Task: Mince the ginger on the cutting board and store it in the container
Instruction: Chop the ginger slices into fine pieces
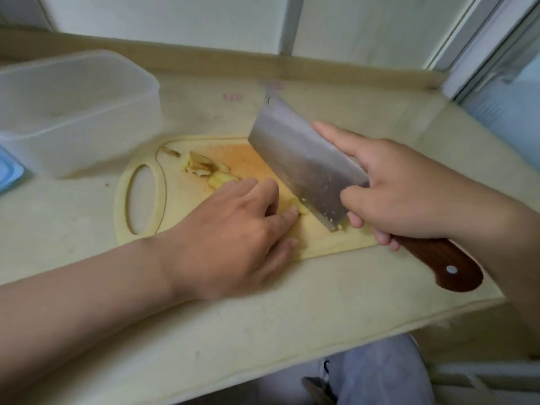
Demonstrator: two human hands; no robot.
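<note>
A pale yellow cutting board [175, 206] with an oval handle hole lies on the counter. Ginger peels and slices [204, 168] sit near its far left part. My left hand [233, 229] rests on the board with curled fingers pinning a piece of ginger [301, 210] beside the blade. My right hand [409, 194] grips a cleaver [304, 162] by its brown wooden handle, index finger laid along the blade's side. The blade's edge is down on the board, with ginger bits stuck to it. A clear plastic container [73, 112] stands open at the far left.
A blue lid [7, 171] shows at the left edge beside the container. The beige counter [263, 331] ends in a front edge close to my legs. A wall and a window frame [467, 39] stand behind and to the right.
</note>
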